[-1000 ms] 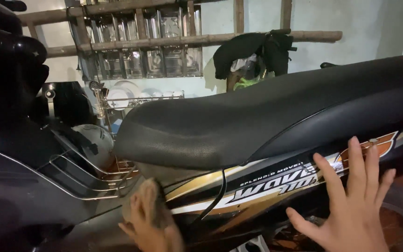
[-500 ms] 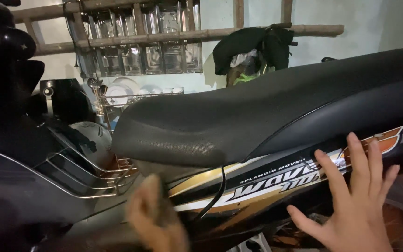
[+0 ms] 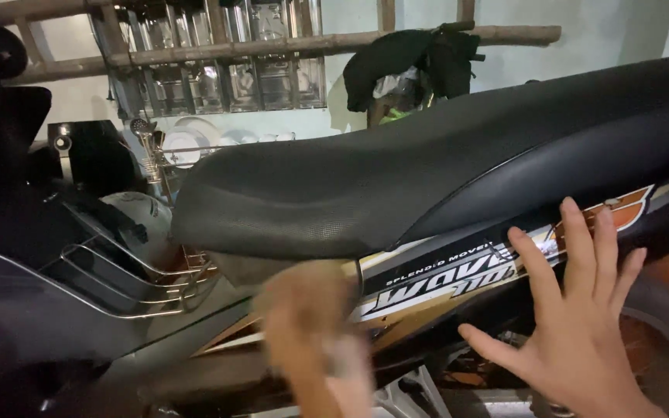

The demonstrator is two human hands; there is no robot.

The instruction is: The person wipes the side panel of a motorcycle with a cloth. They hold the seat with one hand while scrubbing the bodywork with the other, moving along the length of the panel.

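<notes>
Motorcycle bodywork fills the lower half of the view: the side panel (image 3: 458, 279), black with gold and white striping, runs under the long black seat (image 3: 396, 186), whose lower edge overhangs it and leaves only a narrow band of panel open between seat and frame. The right hand (image 3: 574, 325) lies flat against that panel toward the rear, fingers (image 3: 582, 240) spread wide and pointing up, the thumb stretched out to the left; its wrist is cut off by the bottom edge. The left hand (image 3: 315, 333) is low in the middle, just in front of the panel's forward end, so smeared by motion that I cannot tell whether its fingers are spread or curled, or whether it holds anything. To its left a chrome rack (image 3: 133, 279) juts out beside the dark front bodywork, crowding that side; between the two hands the panel is open. Behind the seat, a wooden pole (image 3: 272, 46) crosses the wall with dark cloth (image 3: 412, 62) draped over it, and white plates (image 3: 187, 143) stand in a rack, partly hidden by the seat's nose. A wheel at the far right is mostly cut off. Compared with half a second earlier, the left hand has climbed higher and shifted right along the panel, while the right hand keeps nearly the same place and the same splay.
</notes>
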